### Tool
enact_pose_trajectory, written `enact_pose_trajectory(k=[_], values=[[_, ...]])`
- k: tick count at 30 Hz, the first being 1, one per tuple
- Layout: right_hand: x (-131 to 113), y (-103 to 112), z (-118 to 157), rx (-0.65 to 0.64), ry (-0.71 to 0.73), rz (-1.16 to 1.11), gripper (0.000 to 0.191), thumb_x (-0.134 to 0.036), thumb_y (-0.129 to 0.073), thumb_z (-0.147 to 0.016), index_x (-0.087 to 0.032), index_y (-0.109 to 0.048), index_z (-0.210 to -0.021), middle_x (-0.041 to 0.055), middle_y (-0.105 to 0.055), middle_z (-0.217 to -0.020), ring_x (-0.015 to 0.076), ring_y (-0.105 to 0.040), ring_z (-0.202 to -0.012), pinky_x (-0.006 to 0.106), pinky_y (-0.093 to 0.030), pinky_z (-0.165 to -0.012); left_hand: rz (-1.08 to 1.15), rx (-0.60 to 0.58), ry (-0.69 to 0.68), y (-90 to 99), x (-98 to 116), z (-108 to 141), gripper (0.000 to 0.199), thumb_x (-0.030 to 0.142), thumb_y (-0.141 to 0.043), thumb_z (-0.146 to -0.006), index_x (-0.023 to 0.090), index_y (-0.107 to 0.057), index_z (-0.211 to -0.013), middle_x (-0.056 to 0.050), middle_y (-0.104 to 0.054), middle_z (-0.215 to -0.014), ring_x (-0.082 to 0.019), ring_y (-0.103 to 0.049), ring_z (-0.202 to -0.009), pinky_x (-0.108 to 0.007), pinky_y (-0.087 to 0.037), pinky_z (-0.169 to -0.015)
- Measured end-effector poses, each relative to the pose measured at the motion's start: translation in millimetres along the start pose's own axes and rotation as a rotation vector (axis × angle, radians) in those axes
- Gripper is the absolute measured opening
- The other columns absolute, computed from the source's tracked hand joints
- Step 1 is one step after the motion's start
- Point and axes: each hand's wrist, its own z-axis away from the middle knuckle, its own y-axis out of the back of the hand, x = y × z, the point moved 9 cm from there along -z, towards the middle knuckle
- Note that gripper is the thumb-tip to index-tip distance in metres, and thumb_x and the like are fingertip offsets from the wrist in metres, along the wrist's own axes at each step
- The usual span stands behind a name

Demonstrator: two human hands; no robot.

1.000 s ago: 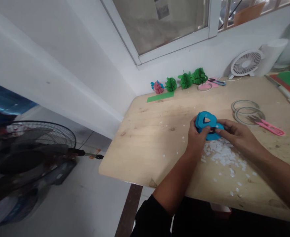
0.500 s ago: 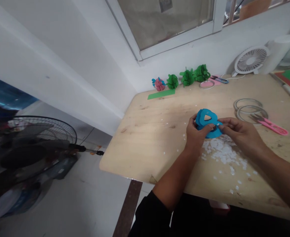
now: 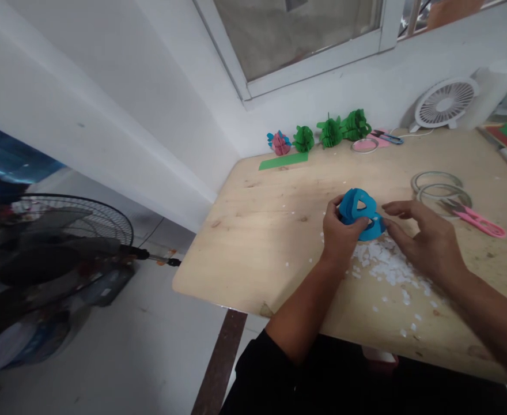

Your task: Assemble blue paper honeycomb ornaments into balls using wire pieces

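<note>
Since the earlier frame, the right hand [image 3: 430, 239] has opened at the right edge of the blue paper piece [image 3: 371, 207]: its index finger now stands off the paper, where thumb and finger were closed together. The left hand [image 3: 339, 233] has kept its place. The paper piece is held up at the near part of the tabletop [image 3: 253, 242], just beyond the scattered white bits [image 3: 387, 265]; whether it rests on the surface cannot be told. Left grip: closed on the left side of the piece, thumb laid across the front, fingers behind. Right grip: partly open, holding no visible object, thumb tip at the right edge; contact there cannot be confirmed. For good work at this stage, keep the left thumb firm enough to stop the layers sliding, yet light enough not to crease the loops around the 2 openings. Work the right fingertips at the edge only, with the layers aligned before any pressure is applied; press flat, not sideways. Keep the piece clear of the loose bits, as these could lodge between layers. The 2 rings [image 3: 441, 185] and the pink-handled snips [image 3: 480, 222] lie beyond the right hand, out of the working area.
</note>
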Motion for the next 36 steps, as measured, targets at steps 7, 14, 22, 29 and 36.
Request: enact_pose_trajectory(k=[7,14,22,29,36], values=[[-14,-2,1,-0.022,0.194,0.180,0.017,-0.037,-0.056,-0.092,-0.028,-0.071,-0.095,0.0090,-0.075,-0.096,0.0297,-0.069,-0.092,0.046,-0.050,-0.085,0.030,-0.032,-0.004,-2.9,1,1,0.064,0.021,-0.083,-0.057,0.021,-0.061,-0.117,-0.006,-0.070,-0.104,-0.022,-0.066,-0.094,-0.036,-0.053,-0.084],[-18,-1,3,0.013,0.248,0.287,0.021,-0.036,-0.055,-0.094,-0.026,-0.072,-0.088,0.0098,-0.076,-0.089,0.0288,-0.069,-0.085,0.044,-0.048,-0.080,0.060,-0.039,0.047,-4.8,-3,3,0.066,0.019,-0.082,-0.056,0.021,-0.062,-0.119,-0.006,-0.071,-0.101,-0.020,-0.067,-0.089,-0.033,-0.054,-0.080],[-37,0,9,0.132,0.536,0.408,0.013,-0.024,-0.061,-0.094,-0.020,-0.072,-0.090,0.0070,-0.078,-0.085,0.0226,-0.070,-0.074,0.035,-0.049,-0.068,0.071,-0.020,0.050,-4.0,-1,3,0.066,0.019,-0.083,-0.055,0.021,-0.062,-0.118,-0.004,-0.071,-0.097,-0.018,-0.066,-0.085,-0.030,-0.054,-0.076],[-42,-5,11,0.112,0.622,0.465,0.015,-0.020,-0.061,-0.093,-0.017,-0.075,-0.088,0.0090,-0.079,-0.084,0.0227,-0.071,-0.072,0.036,-0.048,-0.066,0.064,-0.011,0.064,-2.9,-8,2,0.065,0.017,-0.083,-0.056,0.022,-0.064,-0.117,-0.004,-0.071,-0.095,-0.018,-0.066,-0.083,-0.029,-0.054,-0.076],[-42,-5,11,0.128,0.612,0.511,0.015,-0.023,-0.061,-0.094,-0.018,-0.074,-0.087,0.0085,-0.078,-0.082,0.0229,-0.069,-0.071,0.036,-0.047,-0.067,0.081,-0.005,0.056,-2.7,-6,3,0.063,0.018,-0.082,-0.056,0.021,-0.063,-0.117,-0.004,-0.071,-0.094,-0.018,-0.066,-0.082,-0.029,-0.053,-0.074]])
